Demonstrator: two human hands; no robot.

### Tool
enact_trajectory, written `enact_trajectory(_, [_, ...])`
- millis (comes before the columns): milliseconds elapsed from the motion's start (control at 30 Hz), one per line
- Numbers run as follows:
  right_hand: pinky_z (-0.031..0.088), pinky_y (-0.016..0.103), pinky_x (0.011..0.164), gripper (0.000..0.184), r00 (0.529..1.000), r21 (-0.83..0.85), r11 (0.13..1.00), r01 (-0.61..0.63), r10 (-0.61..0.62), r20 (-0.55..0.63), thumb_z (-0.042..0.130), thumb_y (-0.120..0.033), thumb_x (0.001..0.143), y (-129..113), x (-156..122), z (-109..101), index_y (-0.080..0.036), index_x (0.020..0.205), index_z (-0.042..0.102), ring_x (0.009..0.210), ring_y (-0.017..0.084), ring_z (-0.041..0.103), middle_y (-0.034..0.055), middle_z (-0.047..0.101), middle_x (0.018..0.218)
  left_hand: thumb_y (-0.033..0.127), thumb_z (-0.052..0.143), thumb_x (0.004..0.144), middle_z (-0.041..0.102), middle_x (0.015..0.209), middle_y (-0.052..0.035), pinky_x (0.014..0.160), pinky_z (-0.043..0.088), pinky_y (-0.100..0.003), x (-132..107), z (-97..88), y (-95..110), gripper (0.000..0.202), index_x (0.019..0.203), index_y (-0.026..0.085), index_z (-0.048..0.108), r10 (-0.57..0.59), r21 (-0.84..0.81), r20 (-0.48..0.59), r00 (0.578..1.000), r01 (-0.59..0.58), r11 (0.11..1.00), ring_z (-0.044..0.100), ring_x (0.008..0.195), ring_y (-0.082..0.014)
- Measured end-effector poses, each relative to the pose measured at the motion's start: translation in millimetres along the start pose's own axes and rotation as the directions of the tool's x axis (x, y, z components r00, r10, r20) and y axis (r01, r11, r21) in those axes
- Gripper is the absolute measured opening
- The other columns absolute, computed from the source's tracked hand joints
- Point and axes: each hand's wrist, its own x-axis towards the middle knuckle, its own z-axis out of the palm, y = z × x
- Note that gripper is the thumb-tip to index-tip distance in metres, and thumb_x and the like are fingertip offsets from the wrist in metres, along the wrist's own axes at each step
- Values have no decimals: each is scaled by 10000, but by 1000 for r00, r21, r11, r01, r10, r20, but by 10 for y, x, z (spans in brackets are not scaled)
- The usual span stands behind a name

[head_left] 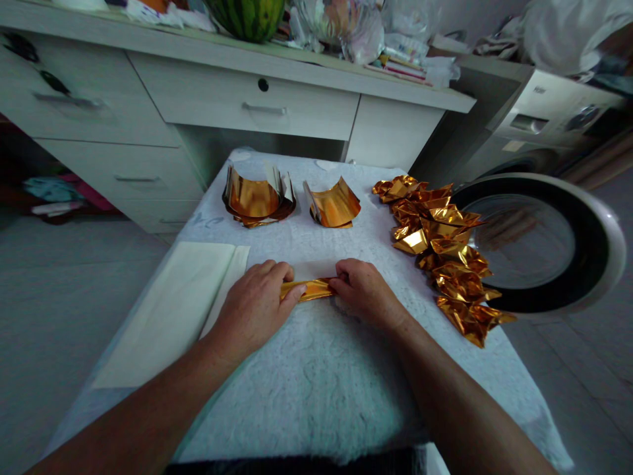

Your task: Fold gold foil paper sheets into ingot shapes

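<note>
Between my hands lies a sheet of gold foil paper (316,289), its near edge folded into a narrow strip and its pale back showing beyond. My left hand (262,297) grips the left end, thumb along the gold strip. At the other end, my right hand (363,290) pinches the paper with fingers and thumb. Farther back on the cloth-covered table (306,396) stand a larger curled stack of gold sheets (254,198) and a smaller curled stack (336,203). Folded gold foil pieces (440,244) are heaped along the right side.
Pale flat paper (163,310) lies on the table's left part. A white drawer desk (306,112) stands behind, with a watermelon (246,16) and plastic bags on top. At right, the open round door (610,244) of a washing machine (544,125) reaches close to the table edge.
</note>
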Motion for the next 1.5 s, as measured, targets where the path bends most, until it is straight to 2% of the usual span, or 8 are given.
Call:
enact_trajectory(233, [285,258,606,159,1000,-32,999,4,-5,-3,593,-202,841,4,0,9,-182,684,604,664,137,487,23,638,736,382,580,889,563,880,-37,696,424,-324,-3,-9,-26,190,828,202,573,-15,-5,15,1000,15,1000,571,839,-221])
enact_trajectory(700, [273,268,587,173,1000,-53,999,-5,4,-21,580,-219,850,-20,-3,16,-187,682,605,633,141,480,24,629,703,305,496,945,590,845,-45,775,447,-345,25,5,14,218,793,192,604,1,90,42,999,-4,996,581,846,-218])
enact_trajectory(1000, [268,264,586,214,999,-20,1000,-18,17,-39,577,-195,825,-36,-15,20,-191,624,507,615,129,455,9,581,663,303,495,942,592,853,-61,740,452,-366,16,51,21,209,807,189,608,23,196,19,1000,-27,980,583,814,-238])
enact_trajectory(1067, [266,261,584,184,999,3,1000,-31,31,-42,574,-186,819,-36,-22,25,-194,653,493,613,128,458,3,575,667,310,497,941,596,862,-64,743,455,-372,14,63,22,205,828,187,615,29,218,16,999,-32,975,584,817,-243])
enact_trajectory(1167, [279,249,582,81,995,69,994,-81,85,-53,585,-172,810,-35,-34,42,-203,841,516,613,127,486,-10,591,705,314,492,945,600,879,-70,753,461,-382,8,71,27,204,866,180,625,32,241,19,999,-35,970,587,831,-251])
enact_trajectory(1300, [304,243,592,261,989,111,986,-122,130,-64,599,-170,812,-25,-38,88,-199,1034,463,638,138,522,-10,599,755,313,496,943,599,881,-69,752,462,-375,3,62,33,198,875,179,626,31,252,22,999,-36,967,586,826,-244])
enact_trajectory(1400, [314,246,599,294,986,101,987,-127,136,-91,622,-163,790,-10,-35,109,-196,1028,453,657,140,517,-4,589,807,313,498,944,598,875,-60,740,459,-353,3,51,37,194,860,188,620,25,253,26,999,-31,967,582,807,-223])
enact_trajectory(1500, [343,251,646,212,989,83,993,-78,87,-116,644,-159,781,-3,-34,94,-195,925,492,727,144,522,10,580,868,314,500,944,598,873,-56,741,456,-342,8,43,43,191,857,189,617,13,256,34,999,-21,967,581,802,-213])
